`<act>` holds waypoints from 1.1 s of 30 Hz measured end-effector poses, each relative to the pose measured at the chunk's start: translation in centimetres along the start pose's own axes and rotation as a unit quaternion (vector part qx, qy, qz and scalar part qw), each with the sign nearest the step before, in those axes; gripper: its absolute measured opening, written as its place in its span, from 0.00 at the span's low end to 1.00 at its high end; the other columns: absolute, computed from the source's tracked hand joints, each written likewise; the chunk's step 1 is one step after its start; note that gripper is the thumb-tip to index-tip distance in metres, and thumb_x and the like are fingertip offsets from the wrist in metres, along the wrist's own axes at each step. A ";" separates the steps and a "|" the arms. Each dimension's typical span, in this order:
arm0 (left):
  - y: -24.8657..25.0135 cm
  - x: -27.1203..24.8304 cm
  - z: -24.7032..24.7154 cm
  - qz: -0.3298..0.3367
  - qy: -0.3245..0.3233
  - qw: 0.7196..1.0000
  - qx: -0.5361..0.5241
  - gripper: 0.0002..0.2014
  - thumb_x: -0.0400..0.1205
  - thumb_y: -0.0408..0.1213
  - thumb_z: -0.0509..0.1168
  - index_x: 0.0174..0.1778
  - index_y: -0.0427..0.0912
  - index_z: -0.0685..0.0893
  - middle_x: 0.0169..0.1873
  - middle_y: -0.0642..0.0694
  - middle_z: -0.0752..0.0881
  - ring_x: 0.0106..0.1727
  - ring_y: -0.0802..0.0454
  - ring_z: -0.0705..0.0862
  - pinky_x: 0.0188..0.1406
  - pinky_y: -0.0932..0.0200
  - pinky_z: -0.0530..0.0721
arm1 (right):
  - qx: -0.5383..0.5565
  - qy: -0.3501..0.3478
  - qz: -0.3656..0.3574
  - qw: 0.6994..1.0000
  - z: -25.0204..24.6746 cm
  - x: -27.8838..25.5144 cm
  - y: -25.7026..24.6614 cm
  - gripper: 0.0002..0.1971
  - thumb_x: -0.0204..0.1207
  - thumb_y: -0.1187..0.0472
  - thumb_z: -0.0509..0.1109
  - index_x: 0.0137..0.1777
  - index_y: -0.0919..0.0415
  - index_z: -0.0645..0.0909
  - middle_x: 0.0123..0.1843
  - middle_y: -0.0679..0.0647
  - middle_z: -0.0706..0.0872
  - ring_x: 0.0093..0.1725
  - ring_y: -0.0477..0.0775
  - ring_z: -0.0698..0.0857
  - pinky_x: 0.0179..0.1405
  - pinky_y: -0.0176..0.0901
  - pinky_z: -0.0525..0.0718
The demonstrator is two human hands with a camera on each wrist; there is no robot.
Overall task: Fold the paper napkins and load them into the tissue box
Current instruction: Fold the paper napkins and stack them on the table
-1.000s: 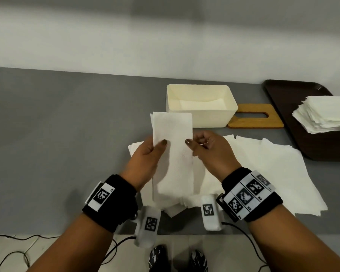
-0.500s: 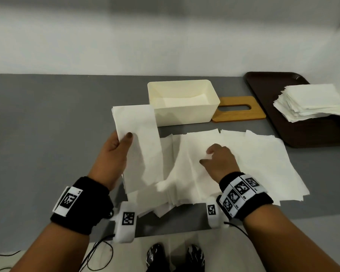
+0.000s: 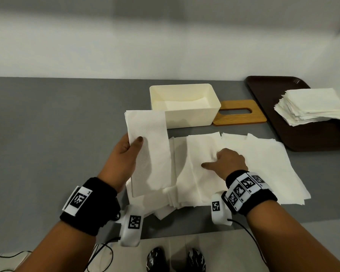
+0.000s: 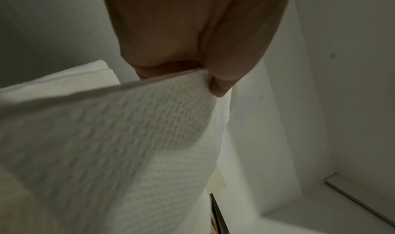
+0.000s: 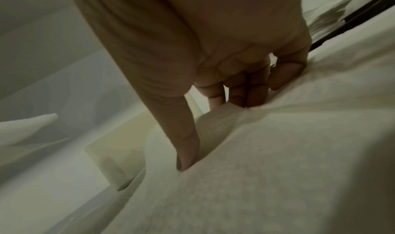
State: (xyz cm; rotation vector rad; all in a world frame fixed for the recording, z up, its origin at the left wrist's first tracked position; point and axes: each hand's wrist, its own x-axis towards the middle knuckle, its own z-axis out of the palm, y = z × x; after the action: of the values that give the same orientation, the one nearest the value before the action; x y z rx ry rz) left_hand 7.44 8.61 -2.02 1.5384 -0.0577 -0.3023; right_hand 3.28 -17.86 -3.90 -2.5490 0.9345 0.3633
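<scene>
Up off the desk (image 3: 47,134), the left hand (image 3: 124,160) holds a folded napkin (image 3: 149,152). Its thumb sits on top of the paper and the other fingers are under it, so it is pinching the long strip near its left edge. The left wrist view shows the same pinch on the bumpy paper (image 4: 119,136).

Over to the right, the right hand (image 3: 229,163) is on the pile of flat napkins (image 3: 263,169) spread near the front edge of the desk. Its fingers are curled down with the tips pushing into the top sheet, and the thumb points out to the left, touching the paper too. The right wrist view shows the paper bunching up a little under the fingertips (image 5: 256,97). Whether any sheet is truly gripped cannot be told.

Behind the pile, toward the back edge of the desk, stands the open tissue box (image 3: 188,116), with something white low inside it. A wooden lid (image 3: 241,118) with a slot lies flat just beside the box on its right. At the right edge sits a dark tray (image 3: 312,138) with a stack of napkins (image 3: 310,105) on it.
</scene>
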 end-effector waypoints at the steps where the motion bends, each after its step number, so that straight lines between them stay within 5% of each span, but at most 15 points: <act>1: 0.0 0.0 0.0 -0.003 -0.001 1.000 -0.001 0.13 0.90 0.42 0.56 0.66 0.53 0.82 0.59 0.49 0.89 0.62 0.45 0.87 0.66 0.38 0.82 | 0.006 -0.007 -0.006 1.000 0.1 0.0 0.1 0.26 0.60 0.36 0.79 0.35 0.53 0.69 0.46 0.55 0.80 0.55 0.63 0.80 0.57 0.57 0.81; 6: -0.2 -0.2 0.1 -0.015 -0.006 1.000 0.009 0.14 0.87 0.48 0.58 0.66 0.55 0.82 0.60 0.48 0.89 0.63 0.43 0.86 0.68 0.33 0.80 | 0.157 -0.004 -0.043 0.987 0.0 -0.2 1.0 0.26 0.63 0.48 0.83 0.53 0.58 0.74 0.50 0.53 0.81 0.53 0.58 0.81 0.56 0.54 0.82; 9: 0.0 -0.4 0.3 -0.024 0.005 1.000 -0.004 0.14 0.89 0.45 0.57 0.67 0.54 0.82 0.60 0.50 0.89 0.63 0.47 0.86 0.69 0.36 0.80 | 0.243 -0.009 -0.094 0.965 -0.7 -0.5 1.5 0.14 0.70 0.57 0.79 0.35 0.60 0.76 0.34 0.53 0.79 0.37 0.56 0.79 0.42 0.49 0.78; 11: 0.2 -0.6 0.5 -0.035 0.008 0.999 -0.019 0.14 0.90 0.45 0.56 0.66 0.56 0.82 0.61 0.53 0.89 0.65 0.50 0.86 0.72 0.40 0.78 | 0.262 0.004 -0.138 0.955 -1.6 -0.7 1.7 0.21 0.71 0.52 0.76 0.30 0.66 0.72 0.29 0.62 0.77 0.32 0.61 0.78 0.40 0.51 0.80; 13: 0.4 -0.8 0.7 -0.044 0.007 0.999 -0.029 0.14 0.90 0.48 0.54 0.66 0.58 0.82 0.62 0.56 0.88 0.67 0.52 0.84 0.74 0.41 0.76 | 0.296 0.009 -0.191 0.936 -2.8 -1.2 1.6 0.23 0.70 0.45 0.72 0.46 0.69 0.81 0.44 0.68 0.88 0.45 0.68 0.87 0.54 0.62 0.86; 15: 0.8 -1.0 1.0 -0.047 0.011 0.998 -0.037 0.15 0.89 0.50 0.54 0.68 0.57 0.81 0.63 0.56 0.88 0.67 0.52 0.84 0.75 0.42 0.75 | 0.377 -0.021 -0.237 0.895 -4.4 -2.5 0.9 0.14 0.78 0.55 0.72 0.60 0.62 0.85 0.55 0.59 0.92 0.56 0.60 0.90 0.62 0.61 0.85; 20: 1.1 -1.0 2.0 -0.063 0.005 0.997 -0.048 0.20 0.88 0.57 0.53 0.72 0.58 0.79 0.66 0.57 0.86 0.70 0.53 0.82 0.73 0.44 0.77 | 0.506 -0.117 -0.316 0.794 -6.7 -5.4 -1.8 0.17 0.80 0.68 0.66 0.68 0.68 0.80 0.63 0.61 0.89 0.63 0.61 0.88 0.62 0.53 0.86; 23: 1.3 -1.0 2.8 -0.073 -0.010 0.995 -0.060 0.22 0.86 0.61 0.52 0.69 0.57 0.81 0.63 0.49 0.88 0.66 0.45 0.85 0.71 0.39 0.79 | 0.504 -0.134 -0.293 0.801 -5.4 -5.7 -3.4 0.15 0.80 0.68 0.67 0.66 0.66 0.82 0.62 0.59 0.90 0.63 0.60 0.88 0.65 0.56 0.85; 27: 1.6 -1.2 3.8 -0.076 -0.011 0.993 -0.087 0.24 0.87 0.59 0.51 0.72 0.53 0.80 0.64 0.55 0.88 0.66 0.54 0.86 0.71 0.46 0.80 | 0.462 -0.103 -0.277 0.836 -2.7 -5.5 -4.6 0.11 0.80 0.61 0.71 0.61 0.57 0.86 0.58 0.52 0.92 0.60 0.54 0.89 0.66 0.61 0.84; 33: 1.2 -1.2 4.1 -0.087 -0.009 0.992 -0.090 0.26 0.87 0.62 0.49 0.69 0.52 0.81 0.60 0.54 0.90 0.63 0.55 0.87 0.70 0.49 0.80 | 0.439 -0.073 -0.261 0.857 -0.7 -5.4 -5.0 0.11 0.80 0.60 0.71 0.61 0.56 0.86 0.56 0.49 0.92 0.58 0.51 0.89 0.66 0.59 0.84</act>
State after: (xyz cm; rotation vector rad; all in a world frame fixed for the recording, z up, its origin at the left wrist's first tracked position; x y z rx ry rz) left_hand 5.50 4.86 -0.49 1.3640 0.0882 -0.4489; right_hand 2.65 -11.64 0.08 -1.7669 0.2093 -0.0487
